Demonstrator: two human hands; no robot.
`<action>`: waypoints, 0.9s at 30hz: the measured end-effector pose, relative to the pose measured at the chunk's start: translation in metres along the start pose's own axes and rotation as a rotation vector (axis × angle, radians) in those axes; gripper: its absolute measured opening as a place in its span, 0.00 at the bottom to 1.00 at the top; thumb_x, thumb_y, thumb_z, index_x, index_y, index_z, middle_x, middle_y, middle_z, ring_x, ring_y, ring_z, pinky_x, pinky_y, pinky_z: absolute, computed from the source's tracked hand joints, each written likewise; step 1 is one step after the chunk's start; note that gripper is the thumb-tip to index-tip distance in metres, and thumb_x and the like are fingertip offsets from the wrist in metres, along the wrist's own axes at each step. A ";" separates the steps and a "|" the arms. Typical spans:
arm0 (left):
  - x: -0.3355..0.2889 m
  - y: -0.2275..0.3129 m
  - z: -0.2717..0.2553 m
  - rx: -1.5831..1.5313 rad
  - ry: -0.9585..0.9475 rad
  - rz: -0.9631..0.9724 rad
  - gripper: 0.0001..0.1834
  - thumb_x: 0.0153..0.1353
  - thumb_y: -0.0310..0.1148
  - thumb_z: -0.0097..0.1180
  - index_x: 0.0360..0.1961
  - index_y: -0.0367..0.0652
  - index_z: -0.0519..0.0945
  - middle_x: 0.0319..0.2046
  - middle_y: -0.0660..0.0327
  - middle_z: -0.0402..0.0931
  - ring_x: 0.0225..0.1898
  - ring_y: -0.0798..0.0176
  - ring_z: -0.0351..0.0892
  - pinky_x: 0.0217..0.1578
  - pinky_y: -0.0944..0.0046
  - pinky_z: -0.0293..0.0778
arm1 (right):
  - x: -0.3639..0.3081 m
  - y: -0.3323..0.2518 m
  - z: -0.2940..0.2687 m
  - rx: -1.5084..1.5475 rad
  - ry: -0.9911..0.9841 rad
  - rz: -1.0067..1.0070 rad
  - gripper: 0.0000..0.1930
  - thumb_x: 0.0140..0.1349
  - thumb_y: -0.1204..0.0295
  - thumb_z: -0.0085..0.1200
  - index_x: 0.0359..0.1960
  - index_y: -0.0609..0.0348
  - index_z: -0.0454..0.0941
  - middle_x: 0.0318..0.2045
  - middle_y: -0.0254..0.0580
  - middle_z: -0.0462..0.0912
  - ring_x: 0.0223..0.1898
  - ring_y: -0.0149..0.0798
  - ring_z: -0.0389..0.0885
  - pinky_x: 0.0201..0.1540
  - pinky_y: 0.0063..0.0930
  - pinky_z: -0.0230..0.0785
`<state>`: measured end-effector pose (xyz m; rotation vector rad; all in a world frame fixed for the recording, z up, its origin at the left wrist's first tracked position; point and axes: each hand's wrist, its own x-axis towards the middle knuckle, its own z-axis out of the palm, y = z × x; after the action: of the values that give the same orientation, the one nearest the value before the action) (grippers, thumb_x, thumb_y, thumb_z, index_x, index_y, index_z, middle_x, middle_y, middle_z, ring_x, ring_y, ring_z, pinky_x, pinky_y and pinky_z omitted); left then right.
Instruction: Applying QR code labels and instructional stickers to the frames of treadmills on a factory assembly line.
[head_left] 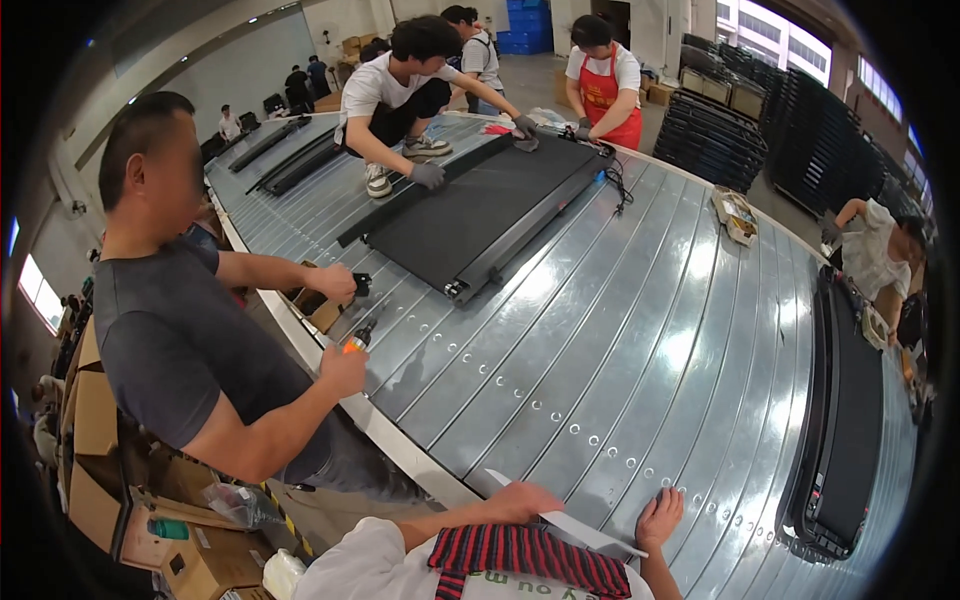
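Note:
My left hand (527, 498) is at the near edge of the metal table (610, 350), with its fingers closed on a thin white sheet (597, 537). One corner of the sheet sticks out past the hand, and its long edge runs toward my right wrist. My right hand (661, 517) rests on the table top with its fingers apart and nothing in them. A row of small white rings (595, 440) crosses the slats just beyond both hands.
At my left a person holds an orange-and-black power tool (357, 338) and a small black part (362, 285). A gloved person squats on the table by a black framed panel (480, 210); another in a red apron (608, 100) stands beyond. A second black panel (845, 420) lies right.

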<state>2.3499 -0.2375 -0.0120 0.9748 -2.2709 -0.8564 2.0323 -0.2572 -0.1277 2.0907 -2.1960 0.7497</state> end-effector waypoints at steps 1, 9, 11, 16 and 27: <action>0.000 -0.002 0.000 -0.007 -0.003 0.006 0.15 0.44 0.27 0.49 0.36 0.51 0.73 0.30 0.62 0.75 0.35 0.55 0.74 0.31 0.60 0.70 | 0.000 -0.001 -0.001 -0.018 -0.009 0.015 0.17 0.51 0.72 0.44 0.44 0.62 0.65 0.48 0.50 0.65 0.55 0.53 0.57 0.56 0.43 0.47; 0.002 -0.010 -0.016 0.042 -0.118 -0.017 0.16 0.43 0.28 0.50 0.38 0.52 0.74 0.32 0.60 0.75 0.33 0.54 0.74 0.31 0.61 0.70 | 0.001 -0.003 -0.001 -0.038 0.020 0.017 0.17 0.50 0.72 0.44 0.44 0.62 0.65 0.48 0.50 0.65 0.54 0.53 0.58 0.56 0.43 0.47; 0.001 -0.005 -0.022 -0.007 -0.074 -0.004 0.17 0.43 0.27 0.51 0.38 0.52 0.74 0.32 0.60 0.75 0.33 0.54 0.74 0.31 0.61 0.70 | 0.005 -0.006 -0.004 -0.042 0.024 0.007 0.17 0.51 0.72 0.44 0.44 0.62 0.66 0.48 0.50 0.66 0.53 0.52 0.59 0.55 0.43 0.49; -0.002 0.011 -0.022 -0.094 0.027 -0.073 0.15 0.44 0.23 0.51 0.36 0.47 0.75 0.31 0.58 0.75 0.33 0.54 0.75 0.32 0.62 0.71 | -0.002 0.003 0.000 -0.033 0.043 -0.003 0.17 0.50 0.72 0.45 0.44 0.61 0.66 0.48 0.49 0.66 0.53 0.51 0.59 0.55 0.43 0.49; 0.019 0.057 -0.010 -0.905 0.680 -0.853 0.17 0.49 0.33 0.57 0.39 0.33 0.74 0.33 0.60 0.75 0.34 0.65 0.73 0.36 0.67 0.70 | -0.004 0.003 -0.005 0.030 0.061 -0.029 0.18 0.51 0.70 0.45 0.45 0.60 0.66 0.48 0.49 0.66 0.53 0.52 0.59 0.55 0.43 0.49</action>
<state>2.3201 -0.2245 0.0388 1.4418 -0.6883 -1.4069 2.0286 -0.2517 -0.1257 2.0795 -2.1321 0.8373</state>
